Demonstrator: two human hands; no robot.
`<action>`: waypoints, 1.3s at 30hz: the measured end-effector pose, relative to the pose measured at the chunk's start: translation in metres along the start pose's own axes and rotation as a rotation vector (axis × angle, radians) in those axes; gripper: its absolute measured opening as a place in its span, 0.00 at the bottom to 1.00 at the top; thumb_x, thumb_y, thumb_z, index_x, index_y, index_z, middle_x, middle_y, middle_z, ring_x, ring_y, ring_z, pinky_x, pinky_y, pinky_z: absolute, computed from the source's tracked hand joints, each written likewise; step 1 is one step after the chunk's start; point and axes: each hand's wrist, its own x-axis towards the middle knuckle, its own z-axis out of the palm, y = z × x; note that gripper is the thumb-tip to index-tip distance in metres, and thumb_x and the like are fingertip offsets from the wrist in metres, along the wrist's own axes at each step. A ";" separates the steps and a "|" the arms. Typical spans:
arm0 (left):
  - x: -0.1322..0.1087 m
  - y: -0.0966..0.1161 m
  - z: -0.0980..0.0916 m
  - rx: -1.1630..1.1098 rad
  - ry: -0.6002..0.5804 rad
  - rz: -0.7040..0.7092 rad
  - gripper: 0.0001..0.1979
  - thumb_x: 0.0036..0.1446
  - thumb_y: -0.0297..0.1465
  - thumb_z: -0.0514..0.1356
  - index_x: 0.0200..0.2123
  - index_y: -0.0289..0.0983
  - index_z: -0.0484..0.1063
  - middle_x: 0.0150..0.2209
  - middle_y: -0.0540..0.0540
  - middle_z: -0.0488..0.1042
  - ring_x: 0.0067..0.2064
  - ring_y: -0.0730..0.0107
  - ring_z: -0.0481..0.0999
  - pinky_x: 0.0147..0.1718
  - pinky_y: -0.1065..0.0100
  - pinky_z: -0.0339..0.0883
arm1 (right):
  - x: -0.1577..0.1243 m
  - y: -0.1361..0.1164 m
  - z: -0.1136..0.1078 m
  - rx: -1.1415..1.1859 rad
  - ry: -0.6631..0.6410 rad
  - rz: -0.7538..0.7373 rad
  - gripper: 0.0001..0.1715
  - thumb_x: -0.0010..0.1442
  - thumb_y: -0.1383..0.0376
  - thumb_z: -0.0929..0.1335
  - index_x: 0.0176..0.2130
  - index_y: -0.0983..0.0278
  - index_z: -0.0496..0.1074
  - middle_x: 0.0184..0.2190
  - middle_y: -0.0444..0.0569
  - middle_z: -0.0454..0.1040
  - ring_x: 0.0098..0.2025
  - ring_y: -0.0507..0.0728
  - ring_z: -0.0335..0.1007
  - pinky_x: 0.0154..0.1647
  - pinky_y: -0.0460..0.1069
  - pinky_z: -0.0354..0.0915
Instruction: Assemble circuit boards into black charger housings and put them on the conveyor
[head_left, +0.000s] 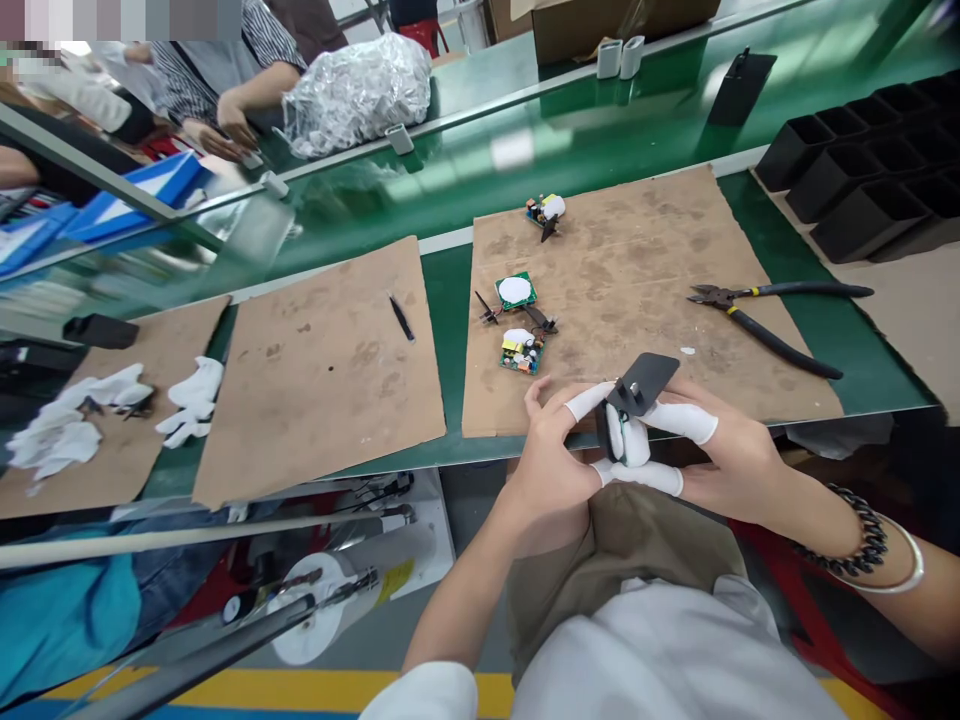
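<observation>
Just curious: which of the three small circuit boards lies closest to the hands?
The frontmost board, just beyond the left hand; the white-disc board and the far board lie farther back.

Electronics assembly workshop: green conveyor line point(525, 150), circuit boards point(523, 352), cutting pliers point(765, 310), co-workers nearby.

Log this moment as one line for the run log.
left hand, right hand: both hold white part | black plate: on its top | cardboard mat: circuit boards, cutters lying untouched
</observation>
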 end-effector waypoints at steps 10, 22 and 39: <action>0.011 0.002 -0.012 -0.105 -0.168 -0.056 0.36 0.41 0.31 0.79 0.56 0.41 0.77 0.57 0.41 0.82 0.60 0.51 0.79 0.73 0.45 0.51 | 0.021 0.016 -0.048 -0.053 -0.065 0.046 0.13 0.68 0.60 0.72 0.52 0.58 0.77 0.59 0.57 0.79 0.55 0.64 0.80 0.53 0.59 0.79; 0.021 0.025 0.033 0.026 0.282 -0.217 0.33 0.42 0.30 0.77 0.54 0.42 0.76 0.53 0.43 0.84 0.56 0.50 0.81 0.65 0.43 0.59 | 0.012 0.009 -0.017 -0.269 0.136 0.200 0.08 0.68 0.65 0.71 0.40 0.59 0.83 0.41 0.52 0.87 0.39 0.63 0.86 0.39 0.57 0.83; -0.009 0.001 0.013 0.406 0.315 -0.109 0.30 0.62 0.33 0.67 0.65 0.41 0.66 0.59 0.36 0.78 0.63 0.48 0.76 0.70 0.40 0.47 | 0.000 0.001 0.010 -0.349 0.393 0.217 0.15 0.64 0.68 0.74 0.50 0.56 0.79 0.37 0.49 0.79 0.34 0.58 0.80 0.32 0.51 0.77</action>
